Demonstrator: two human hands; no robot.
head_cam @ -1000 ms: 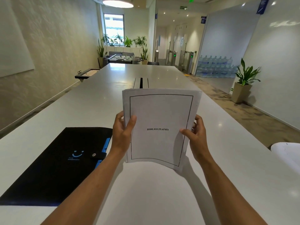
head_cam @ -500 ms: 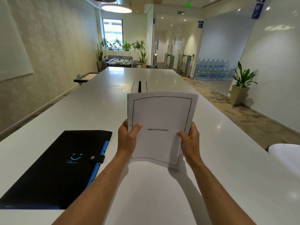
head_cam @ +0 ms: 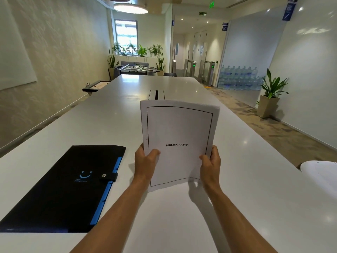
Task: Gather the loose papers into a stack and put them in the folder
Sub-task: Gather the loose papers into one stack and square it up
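Holding the paper stack (head_cam: 179, 143) upright at centre frame, both hands are clamped on its lower side edges: the left hand (head_cam: 145, 166) with thumb across the front face and fingers behind, the right hand (head_cam: 210, 164) likewise on the opposite edge. Each grip is closed on the sheets; neither is free. The top sheet reads "BIBLIOGRAPHY" inside a ruled border. The bottom edge of the stack appears to sit at or just above the tabletop (head_cam: 182, 225); contact cannot be confirmed. The top edges look roughly aligned, with slight fanning at the upper right corner.

The folder (head_cam: 62, 189), black with a blue edge, lies flat at lower left of the frame, apart from the stack. Its snap tab (head_cam: 108, 177) appears fastened.

Judgement: gathering appears complete, as no loose sheets are visible on the tabletop; the step in hand is squaring the stack. Insertion has not begun. The next move calls for releasing one hand, most likely the left, nearest the folder, to undo the tab and lift the cover while the other keeps the sheets together.
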